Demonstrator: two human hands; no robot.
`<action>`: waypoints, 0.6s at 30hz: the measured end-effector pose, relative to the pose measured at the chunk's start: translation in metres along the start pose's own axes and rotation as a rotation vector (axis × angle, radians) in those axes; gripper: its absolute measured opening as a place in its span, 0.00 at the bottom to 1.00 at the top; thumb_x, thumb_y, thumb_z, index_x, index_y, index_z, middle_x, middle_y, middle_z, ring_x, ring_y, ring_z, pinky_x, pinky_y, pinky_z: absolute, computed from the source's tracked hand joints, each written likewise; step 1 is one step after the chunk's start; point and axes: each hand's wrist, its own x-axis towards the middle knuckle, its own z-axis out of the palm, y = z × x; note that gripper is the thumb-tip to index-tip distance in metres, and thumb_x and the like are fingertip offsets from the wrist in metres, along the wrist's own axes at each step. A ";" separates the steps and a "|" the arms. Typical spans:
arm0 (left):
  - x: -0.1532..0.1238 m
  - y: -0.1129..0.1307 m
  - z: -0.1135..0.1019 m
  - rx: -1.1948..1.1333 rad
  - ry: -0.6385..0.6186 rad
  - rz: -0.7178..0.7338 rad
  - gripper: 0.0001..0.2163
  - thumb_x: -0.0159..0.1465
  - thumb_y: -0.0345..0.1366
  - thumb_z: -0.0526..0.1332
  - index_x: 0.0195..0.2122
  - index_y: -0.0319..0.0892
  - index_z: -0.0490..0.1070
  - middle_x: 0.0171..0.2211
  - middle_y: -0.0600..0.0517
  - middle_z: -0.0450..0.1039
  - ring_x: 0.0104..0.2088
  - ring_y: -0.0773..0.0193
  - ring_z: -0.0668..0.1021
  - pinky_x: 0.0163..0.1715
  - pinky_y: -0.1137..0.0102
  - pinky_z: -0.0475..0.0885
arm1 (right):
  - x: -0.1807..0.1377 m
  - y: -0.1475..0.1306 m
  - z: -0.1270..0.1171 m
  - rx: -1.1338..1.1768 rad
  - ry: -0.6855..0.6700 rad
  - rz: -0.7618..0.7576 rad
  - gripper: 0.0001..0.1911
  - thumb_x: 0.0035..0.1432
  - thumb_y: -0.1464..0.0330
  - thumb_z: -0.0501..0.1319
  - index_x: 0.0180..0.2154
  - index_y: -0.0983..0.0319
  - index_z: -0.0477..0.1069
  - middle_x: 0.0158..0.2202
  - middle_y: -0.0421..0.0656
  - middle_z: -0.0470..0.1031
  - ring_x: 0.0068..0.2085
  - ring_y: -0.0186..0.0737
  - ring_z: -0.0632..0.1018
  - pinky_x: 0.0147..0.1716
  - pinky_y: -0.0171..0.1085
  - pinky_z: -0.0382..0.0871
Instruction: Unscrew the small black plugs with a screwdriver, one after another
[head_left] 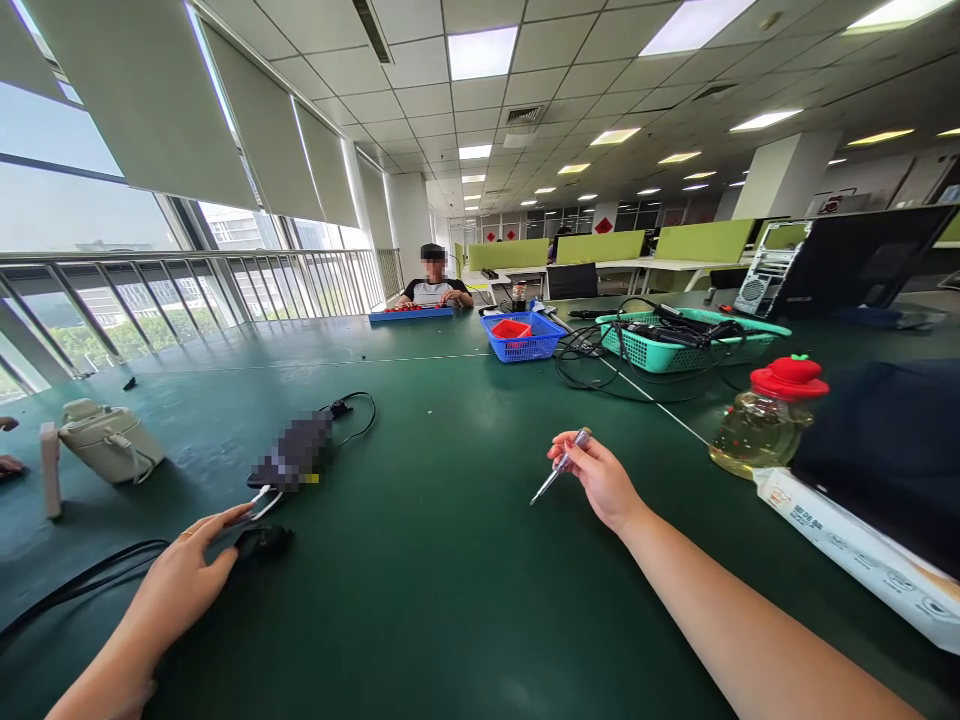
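Note:
My right hand (602, 478) is closed round a slim screwdriver (550, 482) with a see-through handle. Its thin metal tip points down and left, just over the green table (420, 590). My left hand (180, 580) lies low over the table with its fingers stretched out. Its fingertips reach the white cable plugs (264, 497) at the near end of a dark, blurred-out device (296, 450). Beside the thumb is a black object like a computer mouse (262, 541). Whether the thumb touches it is hard to tell.
A cream flask (112, 440) lies at the left, near another person's fingers (9, 465). Blue (523, 348) and green baskets (675, 358) with cables stand farther back. A red-lidded jar (765, 430) and a white pack (847, 550) are right. A person (433, 290) sits opposite.

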 end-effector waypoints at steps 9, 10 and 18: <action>0.002 -0.022 0.009 -0.035 -0.119 0.130 0.24 0.57 0.46 0.57 0.54 0.46 0.74 0.54 0.46 0.76 0.52 0.47 0.78 0.53 0.61 0.73 | -0.002 -0.002 0.001 -0.035 -0.005 -0.021 0.23 0.42 0.46 0.71 0.32 0.56 0.76 0.32 0.44 0.75 0.37 0.46 0.73 0.43 0.47 0.67; 0.002 -0.021 0.009 -0.017 -0.141 0.138 0.25 0.58 0.48 0.56 0.55 0.46 0.74 0.55 0.46 0.75 0.54 0.47 0.77 0.54 0.61 0.72 | -0.002 -0.002 0.001 -0.040 -0.010 -0.019 0.23 0.42 0.46 0.71 0.32 0.56 0.76 0.32 0.44 0.75 0.37 0.46 0.73 0.43 0.48 0.66; -0.019 -0.031 0.012 0.135 -0.133 0.036 0.23 0.59 0.53 0.55 0.49 0.49 0.79 0.56 0.46 0.75 0.48 0.44 0.81 0.46 0.57 0.77 | -0.003 -0.001 0.001 -0.047 -0.036 -0.005 0.21 0.45 0.48 0.71 0.33 0.57 0.76 0.32 0.44 0.75 0.36 0.45 0.73 0.43 0.47 0.67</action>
